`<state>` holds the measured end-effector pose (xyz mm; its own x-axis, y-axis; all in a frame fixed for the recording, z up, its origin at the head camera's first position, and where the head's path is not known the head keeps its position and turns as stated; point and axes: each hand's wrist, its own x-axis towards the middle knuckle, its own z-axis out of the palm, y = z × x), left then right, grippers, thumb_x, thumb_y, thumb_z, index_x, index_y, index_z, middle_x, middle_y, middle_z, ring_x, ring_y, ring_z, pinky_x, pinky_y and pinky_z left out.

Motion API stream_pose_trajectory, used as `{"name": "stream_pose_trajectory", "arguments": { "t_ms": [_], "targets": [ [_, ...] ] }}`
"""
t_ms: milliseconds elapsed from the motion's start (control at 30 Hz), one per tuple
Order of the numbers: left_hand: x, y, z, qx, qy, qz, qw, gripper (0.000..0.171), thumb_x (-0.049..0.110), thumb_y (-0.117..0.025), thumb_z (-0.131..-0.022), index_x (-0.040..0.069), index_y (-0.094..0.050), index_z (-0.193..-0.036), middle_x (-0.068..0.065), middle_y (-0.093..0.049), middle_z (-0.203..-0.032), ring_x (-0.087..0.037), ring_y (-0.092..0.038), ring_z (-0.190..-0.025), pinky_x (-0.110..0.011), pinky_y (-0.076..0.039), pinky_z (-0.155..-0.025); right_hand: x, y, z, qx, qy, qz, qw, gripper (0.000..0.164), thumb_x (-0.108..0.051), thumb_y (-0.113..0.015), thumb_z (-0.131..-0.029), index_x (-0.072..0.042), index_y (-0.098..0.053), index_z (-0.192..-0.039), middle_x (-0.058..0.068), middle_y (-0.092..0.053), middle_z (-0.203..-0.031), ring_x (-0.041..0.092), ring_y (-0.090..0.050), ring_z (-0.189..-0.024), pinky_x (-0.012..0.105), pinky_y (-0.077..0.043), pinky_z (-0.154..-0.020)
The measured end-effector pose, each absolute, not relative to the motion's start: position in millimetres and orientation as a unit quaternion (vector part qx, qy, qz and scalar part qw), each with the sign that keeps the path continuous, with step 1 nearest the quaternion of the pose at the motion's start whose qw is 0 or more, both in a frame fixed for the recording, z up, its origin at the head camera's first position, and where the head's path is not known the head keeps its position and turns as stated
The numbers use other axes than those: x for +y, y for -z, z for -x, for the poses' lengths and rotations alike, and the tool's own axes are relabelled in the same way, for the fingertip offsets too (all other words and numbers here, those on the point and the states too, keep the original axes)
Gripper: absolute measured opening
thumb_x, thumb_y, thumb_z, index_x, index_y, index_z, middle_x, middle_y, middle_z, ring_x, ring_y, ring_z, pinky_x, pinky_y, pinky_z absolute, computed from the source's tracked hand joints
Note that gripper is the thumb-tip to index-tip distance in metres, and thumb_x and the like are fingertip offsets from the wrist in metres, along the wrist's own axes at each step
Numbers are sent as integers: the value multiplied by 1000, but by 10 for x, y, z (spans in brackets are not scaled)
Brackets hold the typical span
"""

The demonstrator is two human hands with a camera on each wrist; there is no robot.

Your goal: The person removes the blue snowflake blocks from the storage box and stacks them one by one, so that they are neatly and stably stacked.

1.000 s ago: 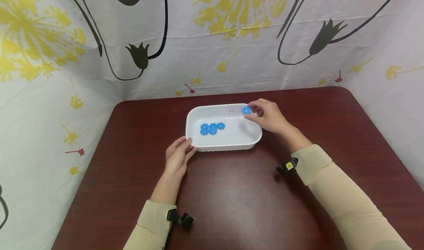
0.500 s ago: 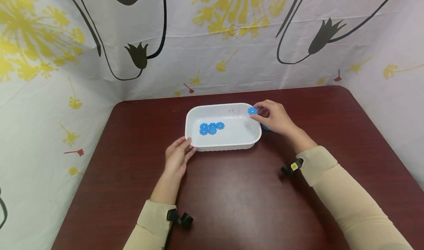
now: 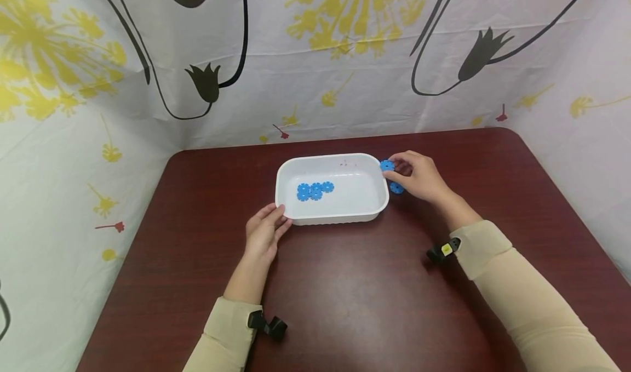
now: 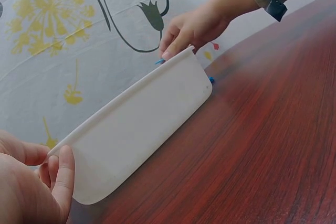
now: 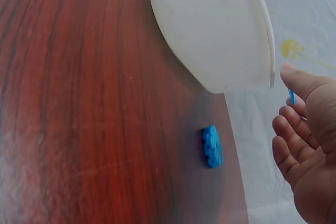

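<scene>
A white plastic tray (image 3: 340,217) stands on the table, holding several blue notched snowflake discs (image 3: 316,191) in its left half. My left hand (image 3: 265,232) grips the tray's near left corner, with the thumb over the rim (image 4: 65,142). Between thumb and fingertips, my right hand (image 3: 419,177) pinches another blue disc (image 3: 386,165) right at the tray's right rim. From the right wrist, only a thin edge of that held disc (image 5: 292,96) shows. Below the hand, on the tabletop just right of the tray, lies a further blue piece (image 5: 212,146).
The dark red wooden table (image 3: 335,295) has a rounded far edge close behind the tray. White cloth (image 3: 320,76) printed with yellow and dark flowers hangs around the back and sides. Small reddish marks (image 3: 344,164) show on the tray's far inner wall.
My right hand has moved right with its pinched disc, from over the tray to its right rim. The piece on the table, hidden before, has come into view. My left hand stays put.
</scene>
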<state>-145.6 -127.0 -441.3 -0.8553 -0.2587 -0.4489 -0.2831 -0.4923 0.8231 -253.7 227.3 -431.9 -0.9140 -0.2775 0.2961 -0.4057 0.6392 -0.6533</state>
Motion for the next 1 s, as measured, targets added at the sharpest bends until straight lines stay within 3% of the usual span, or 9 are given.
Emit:
{"name": "stream_pose_trajectory", "arguments": {
  "t_ms": [500, 1000],
  "targets": [
    [-1265, 4401, 1451, 505, -818, 276, 7, 30, 3, -68, -96, -1, -55, -122, -8, -58, -93, -13, -62, -78, -28, -63, -80, 2457, 4442, 2505, -915, -358, -169, 73, 33, -17, -81, -88, 2, -68, -112, 15, -67, -96, 26, -63, -80, 20, -51, -65],
    [-1264, 4399, 1448, 502, -821, 272, 8, 25, 2, -68, -96, 0, -56, -117, -5, -59, -87, -11, -62, -72, -28, -63, -77, 2575, 4598, 2454, -924, -330, -190, 30, 35, -18, -79, -90, 4, -67, -114, 16, -66, -98, 29, -63, -86, 43, -53, -76]
  ]
}}
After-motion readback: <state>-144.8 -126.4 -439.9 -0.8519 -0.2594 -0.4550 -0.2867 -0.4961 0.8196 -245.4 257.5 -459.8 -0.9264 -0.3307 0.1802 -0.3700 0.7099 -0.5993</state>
